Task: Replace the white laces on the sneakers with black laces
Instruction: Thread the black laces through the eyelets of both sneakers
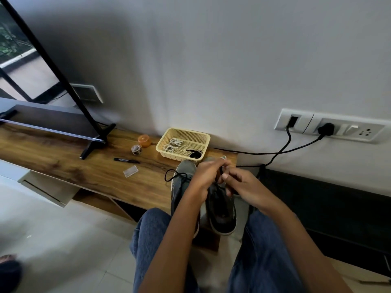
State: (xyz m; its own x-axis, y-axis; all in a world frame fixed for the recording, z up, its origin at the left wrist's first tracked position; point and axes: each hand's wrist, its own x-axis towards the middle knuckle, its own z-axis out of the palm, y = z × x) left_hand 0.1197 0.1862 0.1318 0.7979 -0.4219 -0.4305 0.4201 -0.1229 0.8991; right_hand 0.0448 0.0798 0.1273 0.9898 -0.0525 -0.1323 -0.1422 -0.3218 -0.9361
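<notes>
Sneakers (222, 210) are sitting at the shelf (84, 166) edge; your left hand (203, 176) and right hand (243, 185) are both pinching a black lace (221, 171) above them, basket (167, 144) just behind.

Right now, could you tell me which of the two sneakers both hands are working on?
The right-hand sneaker: the left hand and right hand meet over it, pinching its black lace. The left sneaker, already black-laced, lies untouched.

Blue denim jeans (266, 256) are worn on both legs, faded paler over the near thighs, with creases seen at the knees. Both forearms are left bare; no sleeves, watch or rings are seen on the left hand (206, 176) or right hand (243, 185).
</notes>
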